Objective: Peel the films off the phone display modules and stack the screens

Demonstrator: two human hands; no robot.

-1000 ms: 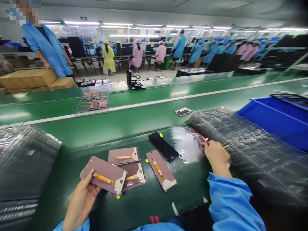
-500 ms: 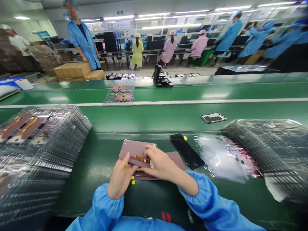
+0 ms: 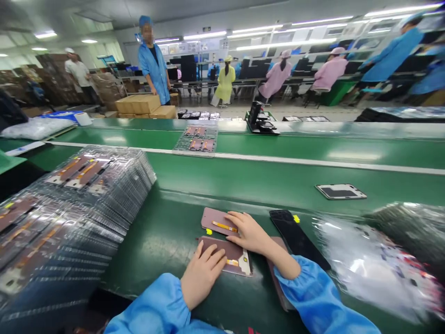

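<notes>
Two phone screens lie back side up on the green bench in front of me, brownish with orange flex cables. My right hand [image 3: 248, 233] grips the right end of the farther phone screen [image 3: 214, 217], fingers over its far edge and thumb at the near edge. A yellow tab [image 3: 209, 231] sticks out at its near left. My left hand [image 3: 205, 274] lies with fingers spread on the nearer phone screen [image 3: 231, 250], covering its lower left part. Another brownish panel [image 3: 281, 294] is partly hidden under my right forearm. Beside it rests a black phone screen [image 3: 295, 234] with a yellow tab.
Tall stacks of clear plastic trays [image 3: 114, 181] holding screens stand at left. Clear plastic film [image 3: 368, 264] and more trays [image 3: 413, 222] are at right. Farther off are a phone frame [image 3: 340, 191], a tray of screens [image 3: 196, 139] and a black fixture [image 3: 260, 119]. Co-workers are beyond.
The screen I was holding up in both hands is now lower, with only my right hand on it. My left hand has moved onto the nearer screen. The view has swung left.
</notes>
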